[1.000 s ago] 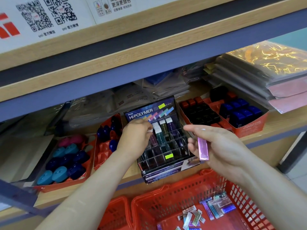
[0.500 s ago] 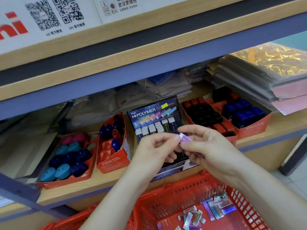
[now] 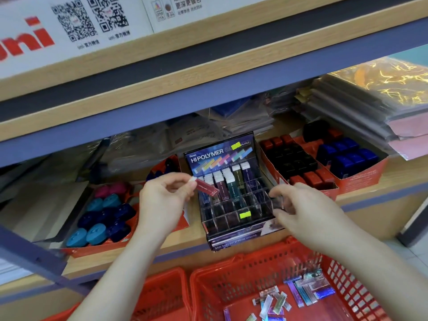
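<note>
Head view: left hand pinches red eraser; display box just beyond the pinch; right hand curled, grip unclear.

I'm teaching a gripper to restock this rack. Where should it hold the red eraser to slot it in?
Pinch the red eraser by its white end, as the left hand does, coming from above left. It is long and slim, so an end grip leaves the body free to slide into a narrow cell of the display rack.
</note>
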Tool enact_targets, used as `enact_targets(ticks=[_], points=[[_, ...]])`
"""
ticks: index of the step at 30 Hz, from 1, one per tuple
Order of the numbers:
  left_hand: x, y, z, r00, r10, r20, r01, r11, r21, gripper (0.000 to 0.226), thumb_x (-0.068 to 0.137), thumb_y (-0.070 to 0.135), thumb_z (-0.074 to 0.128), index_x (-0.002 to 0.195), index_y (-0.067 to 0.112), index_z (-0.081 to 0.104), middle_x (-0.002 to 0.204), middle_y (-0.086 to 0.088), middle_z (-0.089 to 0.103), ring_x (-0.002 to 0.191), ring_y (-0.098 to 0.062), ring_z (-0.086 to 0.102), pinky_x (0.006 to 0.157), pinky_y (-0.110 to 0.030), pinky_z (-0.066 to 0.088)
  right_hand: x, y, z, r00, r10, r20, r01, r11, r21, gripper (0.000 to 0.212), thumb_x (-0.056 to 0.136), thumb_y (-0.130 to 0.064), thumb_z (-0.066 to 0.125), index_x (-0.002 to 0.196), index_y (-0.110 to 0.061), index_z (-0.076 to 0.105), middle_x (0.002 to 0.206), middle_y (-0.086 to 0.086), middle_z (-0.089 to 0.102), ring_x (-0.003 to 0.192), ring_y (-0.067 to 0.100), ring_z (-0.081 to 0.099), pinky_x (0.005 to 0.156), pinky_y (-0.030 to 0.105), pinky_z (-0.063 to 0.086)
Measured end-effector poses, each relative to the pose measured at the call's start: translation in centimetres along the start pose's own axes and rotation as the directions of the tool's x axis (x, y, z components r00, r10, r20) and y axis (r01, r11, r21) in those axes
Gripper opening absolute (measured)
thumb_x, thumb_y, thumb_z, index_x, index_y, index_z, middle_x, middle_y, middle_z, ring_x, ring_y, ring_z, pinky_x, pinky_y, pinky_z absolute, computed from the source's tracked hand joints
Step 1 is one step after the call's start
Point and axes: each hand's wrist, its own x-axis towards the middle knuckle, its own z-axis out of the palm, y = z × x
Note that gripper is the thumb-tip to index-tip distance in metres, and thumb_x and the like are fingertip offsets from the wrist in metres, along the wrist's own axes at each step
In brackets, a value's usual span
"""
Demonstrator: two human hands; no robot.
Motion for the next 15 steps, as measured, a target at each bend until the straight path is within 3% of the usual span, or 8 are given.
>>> enact_targets(ticks=[4, 7, 9, 12, 15], points=[[0.7, -0.9, 0.9, 0.998, 0.057, 0.01, -0.058, 0.984, 0.168, 0.019, 0.084, 0.018, 0.074, 0.078, 0.035, 0.071, 0.074, 0.018, 0.07, 0.074, 0.004, 0.065, 0.071, -0.014, 0.053, 0.0, 0.5, 0.8, 0.997, 0.012, 0.073, -0.006, 0.997, -0.083, 0.052, 0.094, -0.04, 0.054, 0.143, -0.039, 0.035, 0.088, -0.012, 0.043, 0.084, 0.013, 0.053, 0.064, 0.028, 0.043], [1.1, -1.6, 1.8, 0.994, 0.099, 0.042, -0.106, 0.96, 0.259, 0.01, 0.085, 0.02, 0.073, 0.087, 0.03, 0.073, 0.076, 0.021, 0.067, 0.075, 0.005, 0.062, 0.069, -0.008, 0.049, 0.2, 1.0, 1.3, 0.999, 0.033, 0.027, -0.03, 0.996, -0.087, 0.053, 0.094, -0.042, 0.055, 0.143, -0.036, 0.037, 0.1, -0.009, 0.053, 0.095, 0.018, 0.059, 0.069, 0.031, 0.047], [1.3, -1.8, 2.2, 0.988, 0.138, 0.072, -0.154, 0.933, 0.326, 0.011, 0.087, 0.019, 0.071, 0.097, 0.021, 0.075, 0.078, 0.018, 0.065, 0.075, 0.005, 0.059, 0.066, -0.004, 0.045, 0.4, 1.2, 1.6, 0.999, 0.036, -0.006, -0.037, 0.993, -0.112, 0.046, 0.094, -0.044, 0.054, 0.138, -0.035, 0.043, 0.109, -0.005, 0.06, 0.1, 0.021, 0.061, 0.072, 0.033, 0.051], [1.6, -1.9, 2.5, 0.973, 0.201, 0.114, -0.23, 0.895, 0.383, 0.012, 0.089, 0.018, 0.069, 0.1, 0.018, 0.073, 0.082, 0.012, 0.064, 0.077, 0.001, 0.057, 0.066, -0.004, 0.041, 0.7, 1.3, 2.1, 0.999, 0.021, -0.044, -0.027, 0.989, -0.146, 0.031, 0.095, -0.046, 0.052, 0.123, -0.034, 0.053, 0.1, -0.004, 0.064, 0.093, 0.023, 0.063, 0.066, 0.033, 0.049], [1.9, -1.8, 2.7, 0.981, 0.17, 0.091, -0.19, 0.931, 0.31, 0.006, 0.089, 0.018, 0.068, 0.093, 0.022, 0.07, 0.079, 0.017, 0.064, 0.077, 0.004, 0.058, 0.067, -0.004, 0.042, 1.0, 1.4, 2.4, 0.996, 0.012, -0.088, -0.025, 0.987, -0.158, 0.022, 0.095, -0.047, 0.051, 0.11, -0.032, 0.058, 0.091, -0.004, 0.066, 0.086, 0.023, 0.064, 0.061, 0.032, 0.047]])
